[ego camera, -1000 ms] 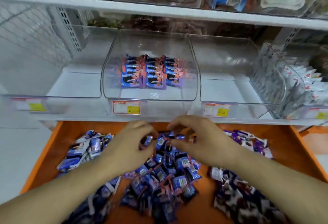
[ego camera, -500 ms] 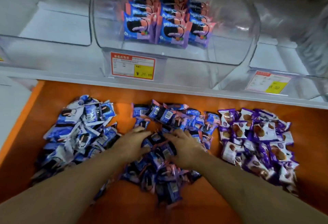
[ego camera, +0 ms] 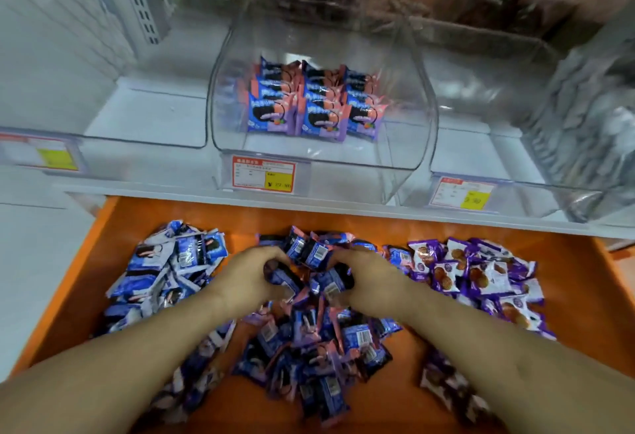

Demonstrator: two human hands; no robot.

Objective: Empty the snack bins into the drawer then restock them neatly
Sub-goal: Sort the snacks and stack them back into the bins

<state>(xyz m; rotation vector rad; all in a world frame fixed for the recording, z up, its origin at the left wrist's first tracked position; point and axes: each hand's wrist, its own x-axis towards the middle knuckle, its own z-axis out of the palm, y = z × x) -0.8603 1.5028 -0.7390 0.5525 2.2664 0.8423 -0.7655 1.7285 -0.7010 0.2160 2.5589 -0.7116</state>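
Note:
An orange drawer (ego camera: pixel 580 299) holds three heaps of snack packets: blue-white ones (ego camera: pixel 165 268) on the left, blue-pink ones (ego camera: pixel 316 341) in the middle, purple cookie packets (ego camera: pixel 477 275) on the right. My left hand (ego camera: pixel 251 279) and my right hand (ego camera: pixel 364 279) sit on the middle heap, fingers curled round blue-pink packets gathered between them. On the shelf above, the middle clear bin (ego camera: pixel 405 145) contains neat rows of blue-pink packets (ego camera: pixel 309 103) standing at its back.
A clear bin (ego camera: pixel 103 145) with nothing in it stands left of the middle one and another (ego camera: pixel 498 158) to its right. Price tags (ego camera: pixel 263 172) hang on the bin fronts. Further right a bin (ego camera: pixel 591 117) holds silvery packets. Dark snacks fill the back row.
Both hands dropped from the drawer's far edge onto the middle heap and closed on packets. The view tilted down and then back up a little.

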